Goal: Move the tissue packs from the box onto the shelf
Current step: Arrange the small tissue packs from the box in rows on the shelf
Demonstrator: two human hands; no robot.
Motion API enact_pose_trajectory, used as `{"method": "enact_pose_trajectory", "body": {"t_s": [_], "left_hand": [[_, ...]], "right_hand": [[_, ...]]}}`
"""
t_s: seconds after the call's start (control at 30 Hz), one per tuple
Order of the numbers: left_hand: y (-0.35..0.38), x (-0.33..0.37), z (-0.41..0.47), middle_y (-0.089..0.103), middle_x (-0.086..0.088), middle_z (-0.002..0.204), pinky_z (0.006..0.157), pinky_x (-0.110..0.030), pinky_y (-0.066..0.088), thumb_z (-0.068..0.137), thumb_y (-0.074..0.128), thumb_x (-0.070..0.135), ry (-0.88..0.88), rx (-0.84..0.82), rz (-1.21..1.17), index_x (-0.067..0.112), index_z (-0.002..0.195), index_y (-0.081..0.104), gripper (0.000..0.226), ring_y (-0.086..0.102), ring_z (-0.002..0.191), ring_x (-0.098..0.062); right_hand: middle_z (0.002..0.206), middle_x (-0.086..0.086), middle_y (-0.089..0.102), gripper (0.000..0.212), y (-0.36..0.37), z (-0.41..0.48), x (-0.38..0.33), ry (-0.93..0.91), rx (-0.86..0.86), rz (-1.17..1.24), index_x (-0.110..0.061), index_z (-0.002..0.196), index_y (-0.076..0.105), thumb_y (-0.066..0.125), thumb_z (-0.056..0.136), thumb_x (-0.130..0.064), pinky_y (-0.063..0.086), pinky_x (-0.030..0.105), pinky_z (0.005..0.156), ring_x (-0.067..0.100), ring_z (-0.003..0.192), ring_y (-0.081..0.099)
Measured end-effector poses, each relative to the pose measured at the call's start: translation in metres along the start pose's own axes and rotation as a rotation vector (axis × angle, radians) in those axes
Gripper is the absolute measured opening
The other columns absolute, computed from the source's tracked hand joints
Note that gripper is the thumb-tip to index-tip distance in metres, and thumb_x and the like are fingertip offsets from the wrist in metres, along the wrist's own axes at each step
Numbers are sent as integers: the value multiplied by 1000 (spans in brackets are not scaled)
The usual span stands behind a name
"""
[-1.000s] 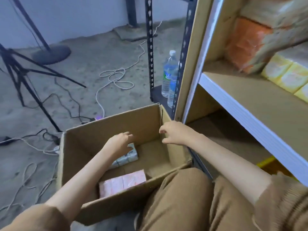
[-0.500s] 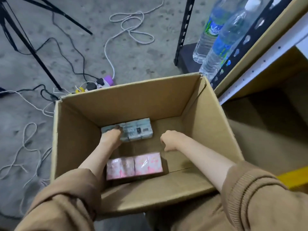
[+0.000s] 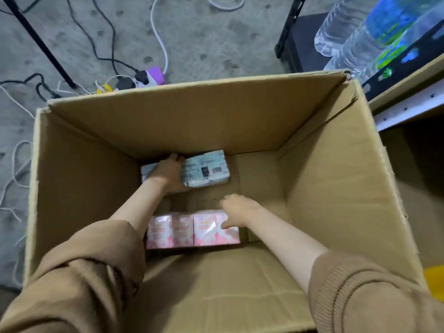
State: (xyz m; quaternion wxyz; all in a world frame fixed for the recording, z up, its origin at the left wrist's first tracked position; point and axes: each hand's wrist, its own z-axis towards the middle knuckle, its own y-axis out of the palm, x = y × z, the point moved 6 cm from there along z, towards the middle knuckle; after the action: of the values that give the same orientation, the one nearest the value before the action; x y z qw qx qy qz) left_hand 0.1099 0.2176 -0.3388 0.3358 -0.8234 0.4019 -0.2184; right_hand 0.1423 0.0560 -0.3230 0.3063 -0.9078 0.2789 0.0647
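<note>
Reaching down into the cardboard box, both forearms stretch from brown sleeves toward its floor. The left hand lies palm-down across the pale blue tissue pack, its fingers curled over the far edge and the thumb at the near edge, clasping it. The right hand hovers at the right end of the pink tissue pack, thumb resting on its top, the fingers loosely spread and not closed on anything. Both packs lie flat with their long axes running left to right, the blue one nearer the far wall, the pink one close to the near wall, a strip of bare box floor between them. The right half of the floor is open cardboard. The shelf edge stands just beside the box's right rim, water bottles beyond
</note>
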Motion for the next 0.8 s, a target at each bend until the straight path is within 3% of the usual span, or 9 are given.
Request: {"method": "enact_pose_trajectory", "body": {"t_s": [0.13, 0.27, 0.43, 0.5, 0.57, 0.6, 0.67, 0.73, 0.8], "left_hand": [[-1, -1, 2, 38, -15, 135, 98, -40, 45, 69, 76, 33, 6, 6, -34, 8, 134, 39, 79, 53, 114, -38], [0, -1, 2, 37, -16, 137, 97, -39, 44, 71, 74, 27, 11, 22, -81, 7, 134, 40, 75, 51, 116, -40], [1, -3, 2, 34, -15, 140, 100, -38, 43, 71, 75, 24, 2, 27, -104, 8, 135, 38, 76, 50, 118, -39], [1, -3, 3, 33, -14, 141, 101, -37, 42, 71, 74, 25, 2, 28, -110, 8, 135, 39, 75, 50, 119, -38], [1, -3, 4, 32, -14, 142, 102, -37, 41, 72, 74, 25, 0, 27, -111, 9, 136, 38, 75, 48, 121, -38], [1, -4, 5, 32, -14, 143, 103, -37, 41, 71, 75, 26, -3, 23, -111, 9, 136, 38, 77, 47, 122, -38], [2, -4, 5, 32, -14, 143, 103, -37, 41, 70, 76, 27, -4, 17, -109, 9, 137, 37, 80, 47, 122, -38], [1, -4, 4, 32, -14, 143, 103, -37, 41, 70, 76, 27, 2, 18, -106, 8, 138, 36, 81, 47, 122, -38], [1, -3, 4, 31, -14, 144, 103, -37, 41, 70, 76, 25, 5, 23, -107, 8, 138, 35, 81, 48, 122, -38]], "right_hand": [[132, 16, 45, 76, 18, 18, -30, -128, 21, -160, 1, 132, 38, 67, 78, -43, 41, 38, 97, 30, 122, 44], [141, 19, 34, 96, 40, 27, -44, -111, 68, -203, 6, 143, 14, 70, 77, -34, 33, 36, 107, 31, 128, 37], [135, 17, 41, 84, 27, 24, -9, 8, 59, -142, 1, 135, 29, 77, 70, -21, 35, 34, 105, 30, 124, 43], [132, 14, 46, 81, 19, 19, 13, 65, -19, -55, -3, 131, 37, 80, 66, -29, 40, 34, 99, 29, 121, 47], [122, 11, 57, 75, 14, 15, 33, 128, -139, 83, -5, 121, 49, 81, 62, -40, 45, 30, 75, 26, 105, 56], [112, 10, 61, 69, 14, 15, 41, 154, -175, 147, -5, 113, 55, 80, 63, -44, 41, 28, 63, 24, 94, 56], [103, 9, 59, 57, 18, 16, 51, 182, -173, 231, -6, 102, 57, 77, 66, -45, 35, 28, 56, 22, 87, 51], [119, 12, 56, 59, 32, 18, 53, 207, -170, 323, -9, 111, 47, 77, 70, -40, 41, 29, 71, 23, 98, 52], [138, 12, 46, 84, 43, 16, 52, 252, -193, 441, -4, 134, 30, 76, 71, -37, 42, 29, 90, 26, 117, 49]]}}
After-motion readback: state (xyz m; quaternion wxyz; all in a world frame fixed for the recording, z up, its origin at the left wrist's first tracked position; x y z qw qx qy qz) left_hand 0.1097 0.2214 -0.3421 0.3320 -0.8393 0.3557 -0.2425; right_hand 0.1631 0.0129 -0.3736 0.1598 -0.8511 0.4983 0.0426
